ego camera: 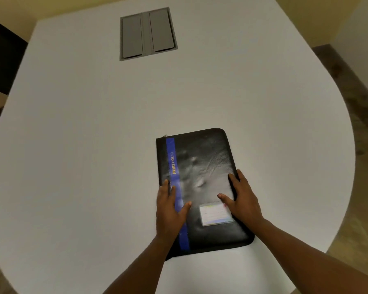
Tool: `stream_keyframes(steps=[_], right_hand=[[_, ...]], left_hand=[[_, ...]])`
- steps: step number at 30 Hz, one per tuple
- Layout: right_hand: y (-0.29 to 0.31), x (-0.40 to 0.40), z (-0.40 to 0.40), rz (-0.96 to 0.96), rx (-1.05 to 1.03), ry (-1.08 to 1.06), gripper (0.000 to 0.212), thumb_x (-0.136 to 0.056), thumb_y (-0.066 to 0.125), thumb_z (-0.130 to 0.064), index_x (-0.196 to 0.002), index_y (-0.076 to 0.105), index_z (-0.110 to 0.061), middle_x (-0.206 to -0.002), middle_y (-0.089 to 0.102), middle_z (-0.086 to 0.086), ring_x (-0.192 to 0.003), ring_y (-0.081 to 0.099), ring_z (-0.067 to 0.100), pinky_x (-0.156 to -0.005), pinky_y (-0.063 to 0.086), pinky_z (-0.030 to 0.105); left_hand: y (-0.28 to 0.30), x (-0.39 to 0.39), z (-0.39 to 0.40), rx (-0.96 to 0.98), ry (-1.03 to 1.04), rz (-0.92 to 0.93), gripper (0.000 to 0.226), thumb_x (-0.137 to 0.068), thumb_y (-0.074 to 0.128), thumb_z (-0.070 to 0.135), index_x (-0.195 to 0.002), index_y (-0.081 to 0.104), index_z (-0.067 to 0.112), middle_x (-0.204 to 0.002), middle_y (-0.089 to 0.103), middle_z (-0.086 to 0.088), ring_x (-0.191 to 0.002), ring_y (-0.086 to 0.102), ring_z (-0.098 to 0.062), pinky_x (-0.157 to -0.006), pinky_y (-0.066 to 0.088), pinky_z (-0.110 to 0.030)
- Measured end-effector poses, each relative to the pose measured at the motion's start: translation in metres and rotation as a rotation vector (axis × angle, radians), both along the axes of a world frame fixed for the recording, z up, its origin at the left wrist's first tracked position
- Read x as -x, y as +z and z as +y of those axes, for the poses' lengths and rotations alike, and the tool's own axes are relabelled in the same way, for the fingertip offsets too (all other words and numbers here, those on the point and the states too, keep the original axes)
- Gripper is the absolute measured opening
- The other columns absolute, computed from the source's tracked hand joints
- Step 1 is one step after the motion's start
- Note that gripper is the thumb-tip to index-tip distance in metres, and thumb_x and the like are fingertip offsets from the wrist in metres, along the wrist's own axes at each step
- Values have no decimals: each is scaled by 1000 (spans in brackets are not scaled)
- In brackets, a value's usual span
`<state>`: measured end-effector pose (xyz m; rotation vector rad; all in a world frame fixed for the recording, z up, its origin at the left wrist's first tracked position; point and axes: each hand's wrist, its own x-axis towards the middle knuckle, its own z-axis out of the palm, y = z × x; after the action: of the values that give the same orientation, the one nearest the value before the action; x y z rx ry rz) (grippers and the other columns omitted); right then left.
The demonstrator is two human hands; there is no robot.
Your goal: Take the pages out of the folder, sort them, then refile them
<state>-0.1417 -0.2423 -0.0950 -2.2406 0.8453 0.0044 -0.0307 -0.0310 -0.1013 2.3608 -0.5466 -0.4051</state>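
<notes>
Black zip portfolio folder point(202, 187) lies closed & flat on white table point(83, 145), at 6 o'clock of the tabletop, long axis running 12-to-6, tilted a bit toward 11. Blue spine stripe point(170, 149) on its 9 side. Left hand point(169, 211) rests flat on stripe, fingers straight, grasping nothing. Right hand point(241, 199) lies flat over the 3 o'clock edge, fingers relaxed. Both hands equally near. Opening edge prob under right hand; zip state unclear. Name card pocket point(216, 213) between hands.

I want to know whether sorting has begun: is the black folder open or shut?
Shut. The folder lies flat on the table, cover up, no pages showing; both hands rest on it.
</notes>
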Motion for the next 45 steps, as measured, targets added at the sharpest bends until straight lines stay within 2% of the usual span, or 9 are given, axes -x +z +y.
stream_keyframes(steps=[2, 4, 9, 12, 16, 23, 30, 36, 45], right_hand=[[1, -17, 11, -28, -3, 77, 82, -87, 65, -48, -153, 25, -21, -162, 15, -2, -145, 25, 16, -112, 31, 36], [0, -37, 24, -25, 1, 181, 81, -90, 60, -50, -155, 20, -22, -162, 14, -2, -146, 23, 15, -115, 31, 36], [-5, -83, 52, -17, 64, 244, 62, -98, 51, -38, -153, 26, -24, -164, 6, -1, -149, 16, 18, -116, 33, 39], [-11, -94, 62, 1, 74, 207, 63, -100, 43, -43, -154, 21, -20, -164, -1, 0, -150, 6, 17, -118, 27, 37], [-20, -96, 73, 18, 127, 209, 85, -91, 44, -67, -156, 10, -24, -163, -12, -1, -149, -9, 17, -113, 12, 30], [-19, -123, 55, -20, 126, 194, 85, -87, 55, -63, -154, 22, -21, -164, -3, -2, -150, -5, 18, -114, 13, 34], [-14, -164, 20, 74, 180, 242, 84, -88, 52, -64, -154, 23, -21, -164, -1, 3, -150, -2, 24, -118, 17, 41], [1, -162, 24, 249, 319, 314, 79, -94, 31, -66, -156, 8, -24, -164, -4, 5, -150, 0, 28, -121, 12, 42], [71, -153, 40, 197, 357, 406, 77, -94, 27, -67, -156, 16, -22, -163, 10, 3, -151, 4, 22, -122, 10, 41]], left_hand=[[3, -11, -6, -17, -99, -42, 83, -81, 71, 48, -149, 33, 18, -159, 13, 11, -145, 16, -8, -115, 19, -20], [6, -23, -16, -139, -126, -105, 86, -79, 66, 60, -147, 37, 16, -159, 17, 6, -145, 22, -16, -118, 21, -33], [1, -56, 20, -500, 14, -241, 80, -84, 23, 80, -150, 22, 35, -162, 8, 2, -148, 4, -26, -116, 0, -53], [-8, -79, 62, -524, 95, -177, 81, -81, 10, 81, -152, 7, 42, -162, -4, 0, -148, -1, -32, -116, 11, -58], [-14, -92, 75, -342, 5, -112, 87, -80, 33, 80, -153, 12, 37, -160, -15, 9, -148, -8, -24, -116, 14, -48], [-15, -116, 56, -249, 20, -112, 91, -78, 54, 74, -152, 21, 32, -162, -5, 5, -148, -7, -22, -115, 12, -41], [-16, -153, 25, -321, -21, -109, 91, -79, 46, 77, -152, 17, 32, -162, -8, 2, -148, -11, -27, -115, 6, -41], [-5, -151, 23, -475, -76, -117, 90, -81, 22, 80, -154, 0, 31, -161, -16, -2, -147, -13, -32, -117, 5, -43], [56, -113, 26, -467, -132, -135, 82, -92, 24, 68, -154, 7, 17, -162, 4, -2, -149, 0, -21, -119, 7, -37]])
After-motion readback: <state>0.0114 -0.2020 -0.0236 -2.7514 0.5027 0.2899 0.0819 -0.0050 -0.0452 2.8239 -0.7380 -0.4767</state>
